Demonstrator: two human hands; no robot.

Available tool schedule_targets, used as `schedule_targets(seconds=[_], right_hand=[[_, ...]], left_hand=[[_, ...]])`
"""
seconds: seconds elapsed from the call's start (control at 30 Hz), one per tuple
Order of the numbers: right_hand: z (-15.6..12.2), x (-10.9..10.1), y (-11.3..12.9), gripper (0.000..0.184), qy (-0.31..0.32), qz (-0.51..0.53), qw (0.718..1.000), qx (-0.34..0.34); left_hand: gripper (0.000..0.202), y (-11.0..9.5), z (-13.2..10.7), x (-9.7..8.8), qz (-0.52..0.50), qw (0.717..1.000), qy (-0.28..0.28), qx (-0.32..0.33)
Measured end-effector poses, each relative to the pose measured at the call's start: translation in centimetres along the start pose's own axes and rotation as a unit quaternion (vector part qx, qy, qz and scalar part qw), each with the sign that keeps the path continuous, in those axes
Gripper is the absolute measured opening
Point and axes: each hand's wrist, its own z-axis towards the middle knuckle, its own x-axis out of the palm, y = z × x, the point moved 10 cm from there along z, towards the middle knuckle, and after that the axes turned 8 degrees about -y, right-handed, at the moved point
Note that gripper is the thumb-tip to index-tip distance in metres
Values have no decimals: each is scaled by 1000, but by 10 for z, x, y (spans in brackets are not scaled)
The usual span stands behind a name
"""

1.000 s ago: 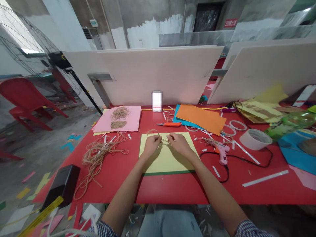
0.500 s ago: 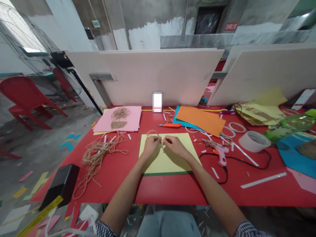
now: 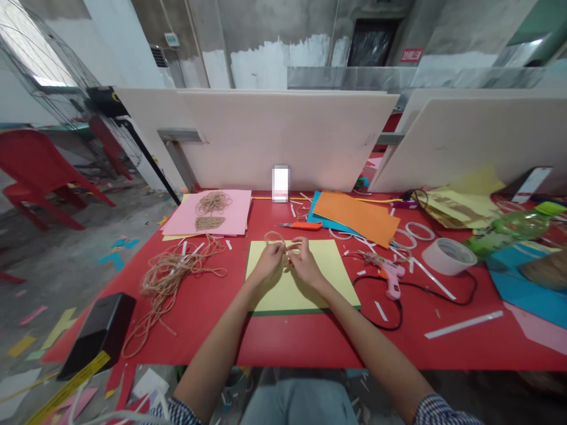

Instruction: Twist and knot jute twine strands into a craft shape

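Note:
Both hands meet above a pale yellow sheet (image 3: 305, 295) with a green edge beneath it. Pinched in my left hand (image 3: 269, 261) is a piece of brown twine (image 3: 274, 235), and a loop of it arches up behind the fingers. My right hand (image 3: 303, 261) grips the same twine close beside the left, its fingertips bent and a little raised. The short stretch between the hands is mostly covered by fingers.
Left lie a loose twine bundle (image 3: 170, 274) and a pink sheet (image 3: 239, 215) bearing coiled twine. Behind the hands is an orange cutter knife (image 3: 305, 226). At right are a pink glue gun (image 3: 393, 280), a tape roll (image 3: 447, 257), orange paper (image 3: 358, 215) and a green bottle (image 3: 509, 233).
My right hand has shifted slightly, its fingers lifting and opening a little around the twine. My left hand stays pinched. The whole view has turned slightly.

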Motion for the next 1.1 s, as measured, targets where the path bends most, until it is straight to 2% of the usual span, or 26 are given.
schedule_targets(seconds=[0.07, 0.17, 0.3, 0.47, 0.6, 0.67, 0.77, 0.93, 1.0, 1.1], right_hand=[[3, 2, -6, 22, 23, -10, 1000, 18], [5, -4, 1, 16, 23, -138, 990, -27], [6, -7, 8, 20, 39, -240, 968, -59], [8, 0, 7, 26, 96, -236, 963, -89], [9, 0, 8, 27, 125, -226, 960, -109], [8, -1, 10, 27, 124, -245, 954, -119], [6, -5, 16, 27, 107, -307, 936, -138], [2, -7, 22, 31, 71, -448, 876, -164], [0, -7, 25, 30, 66, -472, 861, -178], [0, -9, 29, 29, 47, -455, 870, -185]], left_hand=[[23, -1, -3, 4, 14, 1000, 19, 12], [21, -7, -5, 4, 122, 991, 29, 54], [24, -13, -9, 6, 284, 954, 55, 81], [26, -21, -17, 13, 397, 906, 105, 106], [28, -26, -21, 14, 411, 898, 112, 112], [28, -27, -21, 11, 390, 909, 99, 106], [29, -22, -17, 4, 318, 944, 51, 74], [27, -2, -5, -11, 106, 993, -56, -6], [22, 9, -4, -8, -1, 996, -56, -64], [17, 18, -9, 12, -130, 980, 13, -152]])
